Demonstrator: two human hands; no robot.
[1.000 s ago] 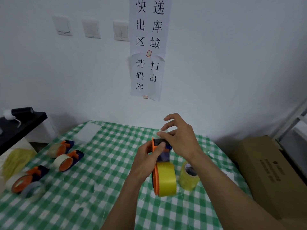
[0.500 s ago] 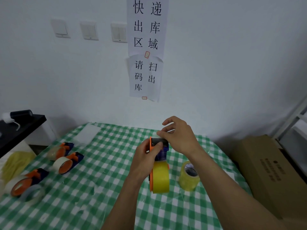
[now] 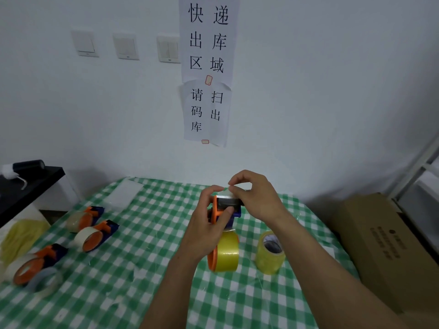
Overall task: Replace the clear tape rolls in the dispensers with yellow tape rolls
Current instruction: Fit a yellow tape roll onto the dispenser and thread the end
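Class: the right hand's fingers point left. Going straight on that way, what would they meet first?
Probably the left hand, gripping the dispenser just beyond the tape end that the right hand pinches; depth is unclear.

This is a parcel dispatch point. On the white wall, the upper sign (image 3: pixel 209 39) reads 快递出库区域 (express outbound area) and the lower sign (image 3: pixel 206 112) reads 请扫码出库 (scan to check out). Several tape dispensers (image 3: pixel 95 236) lie on a table (image 3: pixel 142 293) with a green checked cloth, and a cardboard carton (image 3: pixel 384 245) sits beside it.
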